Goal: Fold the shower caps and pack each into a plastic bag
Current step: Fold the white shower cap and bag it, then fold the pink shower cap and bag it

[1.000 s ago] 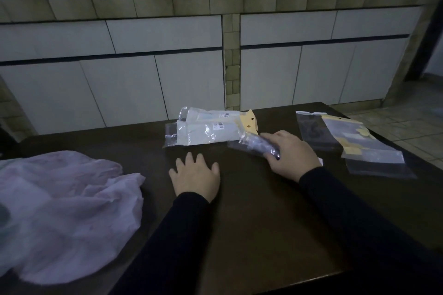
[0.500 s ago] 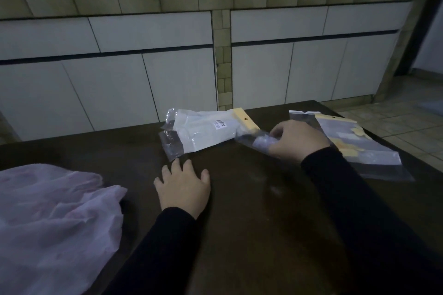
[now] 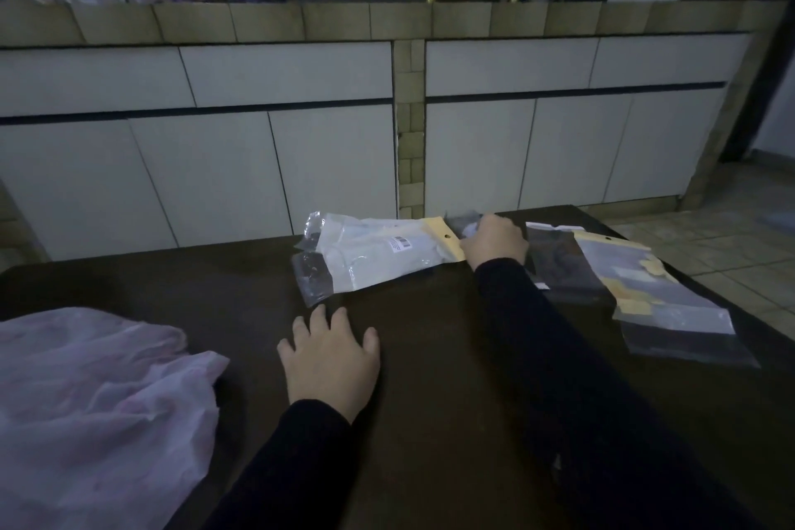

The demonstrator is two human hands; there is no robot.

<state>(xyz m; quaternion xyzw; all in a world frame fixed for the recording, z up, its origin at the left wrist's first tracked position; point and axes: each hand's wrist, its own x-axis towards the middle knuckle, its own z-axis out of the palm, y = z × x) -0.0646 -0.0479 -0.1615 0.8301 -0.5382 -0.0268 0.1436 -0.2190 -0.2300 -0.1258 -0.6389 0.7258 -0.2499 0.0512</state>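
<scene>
Packed plastic bags [image 3: 378, 254] with white folded caps inside and a yellow header lie at the far middle of the dark table [image 3: 430, 400]. My right hand [image 3: 494, 243] grips a small clear packed bag [image 3: 462, 226] at the far edge, just right of that pile. My left hand [image 3: 331, 361] rests flat on the table, fingers straight, a little nearer than the pile. A loose pale shower cap [image 3: 94, 409] lies crumpled at the near left. Empty plastic bags [image 3: 645, 297] with yellow headers lie at the right.
White cabinet doors [image 3: 258, 151] under a tiled counter stand just beyond the table's far edge. A tiled floor [image 3: 731, 237] shows to the right past the table corner.
My right hand has carried the small clear bag away from me toward the table's far edge, next to the packed pile. My left hand has stayed flat on the table.
</scene>
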